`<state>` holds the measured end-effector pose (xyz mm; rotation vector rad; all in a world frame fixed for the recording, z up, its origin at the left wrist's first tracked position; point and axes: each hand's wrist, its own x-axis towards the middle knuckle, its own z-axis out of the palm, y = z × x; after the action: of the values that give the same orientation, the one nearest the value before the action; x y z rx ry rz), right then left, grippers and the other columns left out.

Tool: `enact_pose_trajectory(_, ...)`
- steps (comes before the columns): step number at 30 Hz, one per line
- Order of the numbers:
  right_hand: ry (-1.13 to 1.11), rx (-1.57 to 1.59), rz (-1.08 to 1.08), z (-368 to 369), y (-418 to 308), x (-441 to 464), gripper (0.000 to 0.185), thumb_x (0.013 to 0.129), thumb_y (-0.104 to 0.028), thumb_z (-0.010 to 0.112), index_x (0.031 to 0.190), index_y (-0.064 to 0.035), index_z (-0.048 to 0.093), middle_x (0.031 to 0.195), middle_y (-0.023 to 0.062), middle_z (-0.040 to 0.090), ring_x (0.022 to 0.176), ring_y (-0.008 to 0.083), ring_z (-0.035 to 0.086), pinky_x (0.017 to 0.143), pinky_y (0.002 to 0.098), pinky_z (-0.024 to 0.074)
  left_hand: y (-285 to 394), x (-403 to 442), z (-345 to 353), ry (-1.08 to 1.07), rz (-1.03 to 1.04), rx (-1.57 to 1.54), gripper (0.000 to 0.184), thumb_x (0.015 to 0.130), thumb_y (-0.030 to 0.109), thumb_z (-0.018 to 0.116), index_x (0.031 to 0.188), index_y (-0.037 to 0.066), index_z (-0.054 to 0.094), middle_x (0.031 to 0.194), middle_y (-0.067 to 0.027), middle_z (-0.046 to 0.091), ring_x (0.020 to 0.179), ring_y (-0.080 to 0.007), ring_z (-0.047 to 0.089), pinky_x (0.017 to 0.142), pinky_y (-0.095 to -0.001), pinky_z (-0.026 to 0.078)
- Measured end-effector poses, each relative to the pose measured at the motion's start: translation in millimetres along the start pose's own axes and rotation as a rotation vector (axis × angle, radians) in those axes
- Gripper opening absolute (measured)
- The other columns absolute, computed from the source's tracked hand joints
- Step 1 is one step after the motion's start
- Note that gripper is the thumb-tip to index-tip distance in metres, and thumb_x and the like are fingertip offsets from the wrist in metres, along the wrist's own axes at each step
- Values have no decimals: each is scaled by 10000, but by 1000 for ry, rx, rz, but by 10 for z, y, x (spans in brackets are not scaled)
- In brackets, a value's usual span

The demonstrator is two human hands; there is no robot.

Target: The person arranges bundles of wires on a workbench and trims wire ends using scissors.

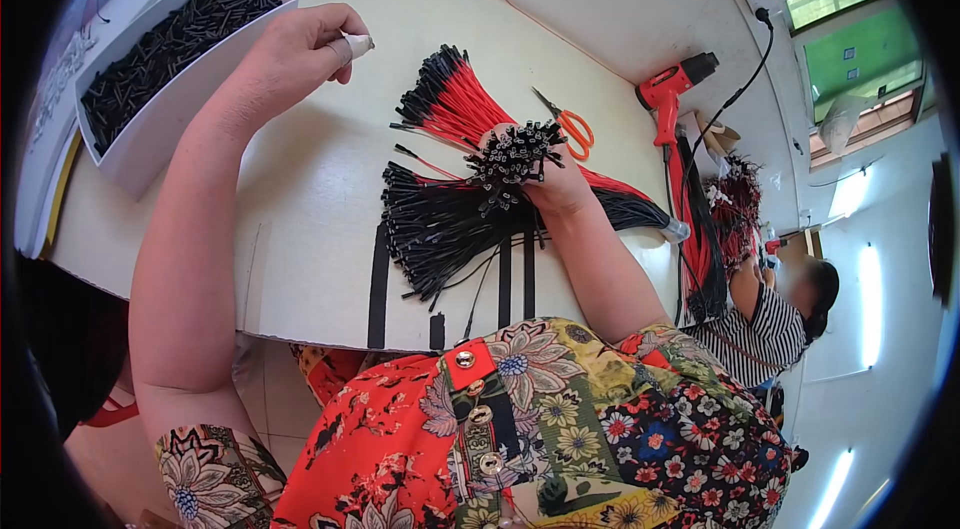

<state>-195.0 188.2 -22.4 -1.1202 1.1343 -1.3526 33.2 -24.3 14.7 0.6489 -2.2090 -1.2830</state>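
Observation:
My left hand is beside the white box, its fingers curled together with a white wrapping on one; whatever small thing they pinch is too small to name. Around a bundle of wires with black connector ends, my right hand is closed, with the ends fanned over it. Red wires with black tips fan out behind this hand on the table. Black wires spread out nearer me, under and beside it. One red wire with a black tip lies apart between the two fans.
A white box of small black tubes stands at the left. Orange-handled scissors and a red heat gun are at the right, near more red and black wires. A co-worker in a striped top sits beyond.

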Motion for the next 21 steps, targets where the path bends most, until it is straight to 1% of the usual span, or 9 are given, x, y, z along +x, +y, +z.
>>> enact_pose_trajectory(1, 16, -20, 14, 14, -4, -2, 245, 780, -201, 701, 883, -29, 560, 853, 62, 554, 814, 166, 534, 703, 292, 442, -11, 1, -1, -3, 4, 0, 87, 901, 118, 551, 902, 44, 597, 645, 33, 526, 631, -34, 487, 601, -215, 396)
enact_pose_trajectory(4, -24, -105, -45, 41, -22, 17, 283, 815, -289, 656, 877, -36, 547, 839, 59, 538, 809, 163, 501, 693, 276, 407, -29, 6, -18, -7, 7, 4, 88, 901, 119, 551, 904, 44, 597, 646, 32, 528, 631, -34, 486, 599, -214, 394)
enact_pose_trajectory(7, -88, -113, -67, 63, -51, 22, 286, 849, -304, 618, 872, -28, 550, 812, 53, 524, 823, 167, 483, 700, 274, 390, -11, -2, -14, -6, 6, 5, 94, 902, 127, 551, 905, 46, 598, 643, 34, 527, 629, -33, 485, 592, -212, 387)
enact_pose_trajectory(10, -97, 79, -67, -6, 6, 28, 256, 714, -125, 781, 874, 25, 648, 877, 64, 628, 832, 161, 619, 737, 276, 507, -40, 16, -4, -7, 22, -8, 99, 903, 135, 552, 904, 47, 599, 639, 36, 527, 625, -32, 483, 583, -211, 380)
enact_pose_trajectory(13, -172, 45, -141, 99, -92, 47, 285, 692, -155, 802, 847, 31, 650, 874, 64, 621, 817, 155, 611, 717, 269, 498, -25, 18, -59, -13, 14, 4, 100, 903, 136, 554, 902, 46, 598, 640, 36, 528, 624, -31, 483, 582, -210, 382)
enact_pose_trajectory(16, -205, 3, -202, 96, -89, 42, 274, 697, -155, 797, 857, 21, 661, 855, 63, 616, 793, 151, 597, 703, 266, 488, -42, 27, -54, -18, 17, 3, 97, 902, 131, 555, 901, 43, 597, 646, 33, 531, 626, -32, 488, 584, -210, 389)
enact_pose_trajectory(19, -210, -65, -165, 129, -151, 21, 223, 713, -127, 779, 869, -5, 675, 840, 64, 606, 795, 151, 583, 694, 268, 473, -63, 36, -63, -15, 21, 7, 95, 904, 126, 551, 900, 42, 596, 658, 28, 534, 630, -35, 495, 585, -212, 397)
enact_pose_trajectory(21, -228, -44, -192, 113, -133, 10, 175, 728, -99, 761, 860, -17, 681, 840, 63, 602, 793, 152, 577, 694, 270, 466, -52, 38, -48, -15, 23, 10, 95, 906, 123, 548, 900, 41, 595, 664, 26, 536, 633, -39, 501, 585, -214, 401)
